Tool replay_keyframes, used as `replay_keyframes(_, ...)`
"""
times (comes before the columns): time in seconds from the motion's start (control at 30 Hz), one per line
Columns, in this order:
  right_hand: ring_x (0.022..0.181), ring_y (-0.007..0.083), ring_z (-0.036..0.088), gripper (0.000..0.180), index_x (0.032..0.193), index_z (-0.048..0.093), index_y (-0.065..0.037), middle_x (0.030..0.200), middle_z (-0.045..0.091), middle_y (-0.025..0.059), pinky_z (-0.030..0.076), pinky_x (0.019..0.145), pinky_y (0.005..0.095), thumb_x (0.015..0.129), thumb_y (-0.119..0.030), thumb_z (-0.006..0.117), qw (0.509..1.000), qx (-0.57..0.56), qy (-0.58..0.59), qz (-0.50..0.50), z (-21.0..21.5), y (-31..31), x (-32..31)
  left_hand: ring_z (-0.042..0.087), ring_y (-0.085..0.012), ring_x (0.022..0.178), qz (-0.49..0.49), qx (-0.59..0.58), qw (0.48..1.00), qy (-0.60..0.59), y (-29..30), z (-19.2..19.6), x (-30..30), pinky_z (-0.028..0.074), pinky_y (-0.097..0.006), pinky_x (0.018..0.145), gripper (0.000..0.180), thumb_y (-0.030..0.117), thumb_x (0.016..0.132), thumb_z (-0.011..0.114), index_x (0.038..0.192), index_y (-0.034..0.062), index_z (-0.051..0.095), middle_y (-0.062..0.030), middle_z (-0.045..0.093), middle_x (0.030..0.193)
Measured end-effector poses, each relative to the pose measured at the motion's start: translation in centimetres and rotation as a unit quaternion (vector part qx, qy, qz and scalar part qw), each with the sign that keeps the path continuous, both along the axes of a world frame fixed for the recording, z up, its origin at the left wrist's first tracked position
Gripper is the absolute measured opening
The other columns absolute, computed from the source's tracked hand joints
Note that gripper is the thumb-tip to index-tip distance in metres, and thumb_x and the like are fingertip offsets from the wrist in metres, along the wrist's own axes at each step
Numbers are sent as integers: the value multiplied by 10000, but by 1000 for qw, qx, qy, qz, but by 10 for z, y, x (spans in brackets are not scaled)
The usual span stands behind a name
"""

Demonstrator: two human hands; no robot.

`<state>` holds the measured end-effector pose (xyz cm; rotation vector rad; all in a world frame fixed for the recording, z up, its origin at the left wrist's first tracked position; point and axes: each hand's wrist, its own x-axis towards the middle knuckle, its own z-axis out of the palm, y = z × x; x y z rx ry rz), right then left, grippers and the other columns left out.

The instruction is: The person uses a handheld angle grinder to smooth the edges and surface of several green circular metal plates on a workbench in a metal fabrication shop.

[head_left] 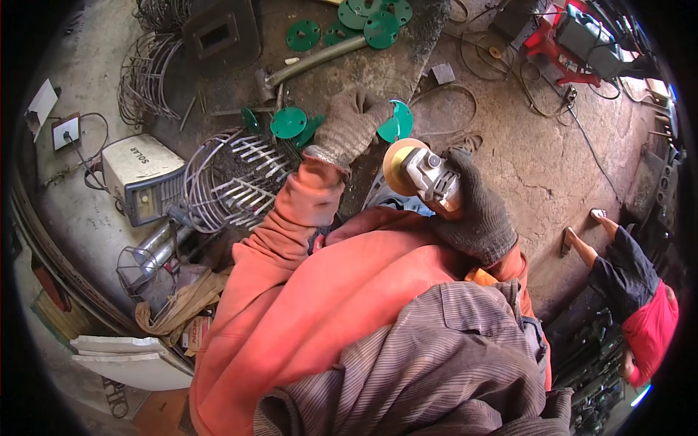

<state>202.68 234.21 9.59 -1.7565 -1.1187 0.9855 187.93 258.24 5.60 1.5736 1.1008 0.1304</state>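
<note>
My left hand (352, 125), in a knitted work glove, is closed, pinching the edge of a round green metal disc (398, 123). My right hand (483, 215), gloved too, wraps round the body of an angle grinder (433, 179). The grinder's yellowish wheel (397, 164) lies close below the green disc; I cannot tell whether they touch. Beside my left hand are another green disc (289, 123) and others partly hidden. More green discs with holes (381, 30) lie in a group at the far side, near a hammer (270, 80) with a metal pipe handle.
Round wire cages (236, 182) stand to my left, beside a boxy white lamp (144, 171). A red and grey machine (574, 43) with trailing cables sits at the far right. Another person (647, 312) in red and dark shorts is at the right. Cables (534, 91) cross the concrete floor.
</note>
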Motion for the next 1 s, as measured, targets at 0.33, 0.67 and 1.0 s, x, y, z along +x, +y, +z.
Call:
replay_keyframes(0.33,1280,439,598,944,1496,445,-27,1353,618,240,506,1040,456,672,-120,896,999,-23,24,7,-6,-3,2,636,-111,574,14,-34,999,0,0,4,1,504,-276,453,228,224,929,787,1006,30,695,-37,676,816)
replay_keyframes(0.67,1272,420,618,937,1501,425,-37,1339,634,232,513,1033,440,696,-126,896,998,-56,15,2,5,6,5,639,-119,563,22,-19,1000,-6,1,0,1,498,-275,443,220,207,912,802,995,31,699,-38,673,796)
replay_keyframes(1.0,1207,442,640,874,1487,447,-48,1301,646,241,530,982,456,726,-113,871,999,-34,-7,6,4,7,3,632,-112,569,25,-31,999,-2,1,-1,1,493,-272,444,215,213,915,800,995,39,703,-30,670,794)
